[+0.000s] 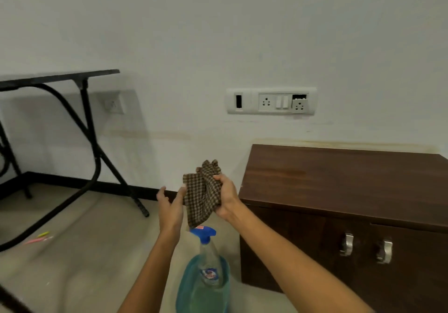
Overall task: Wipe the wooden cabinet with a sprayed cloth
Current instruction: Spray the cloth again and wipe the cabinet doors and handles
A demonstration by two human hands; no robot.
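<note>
Spray bottle (203,274) w/ blue liquid stands on floor, nearest the lens. Above it, right hand (225,198) clenched on checked cloth (203,191); left hand (171,203) open, fingertips touching cloth. Wooden cabinet (339,181) just to the right, against wall.

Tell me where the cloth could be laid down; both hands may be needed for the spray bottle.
The cabinet top is bare from the wall to its front edge. Floor is free between the black table legs and the spray bottle, save small coloured items at left. It is tightest between bottle and cabinet.
</note>
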